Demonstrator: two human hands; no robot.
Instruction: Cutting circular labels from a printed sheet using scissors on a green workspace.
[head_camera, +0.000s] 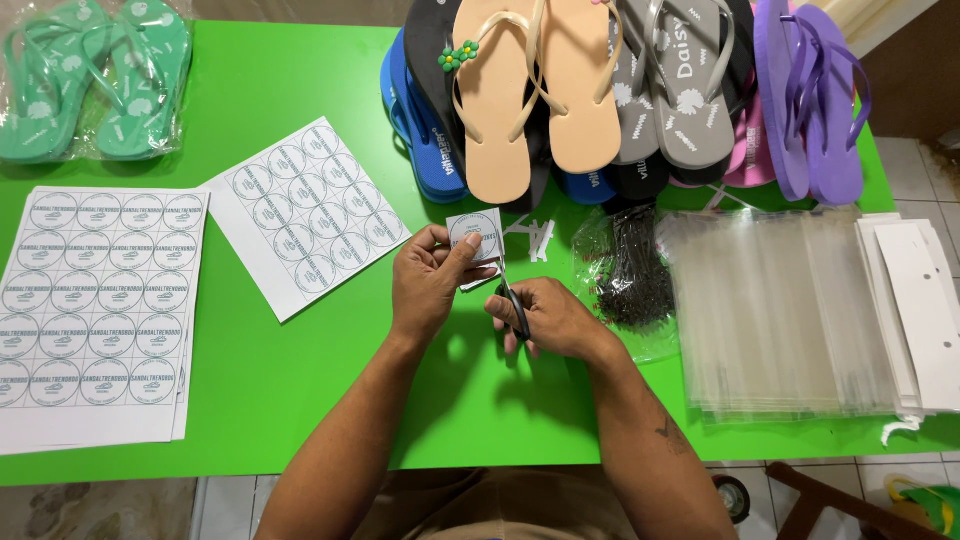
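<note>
My left hand (428, 283) pinches a small square of white paper with a round printed label (475, 233) on it, held upright over the green table (300, 90). My right hand (545, 318) grips black-handled scissors (514, 310) whose blades point up at the lower edge of that paper piece. Small white paper offcuts (535, 238) lie just behind the hands.
Sheets of round printed labels lie at left (95, 310) and centre-left (305, 215). Stacked flip-flops (600, 90) fill the far edge, with a bagged green pair (90, 80) far left. Black fasteners in a bag (640, 270), clear plastic bags (780, 310) and white card strips (925, 310) sit at right.
</note>
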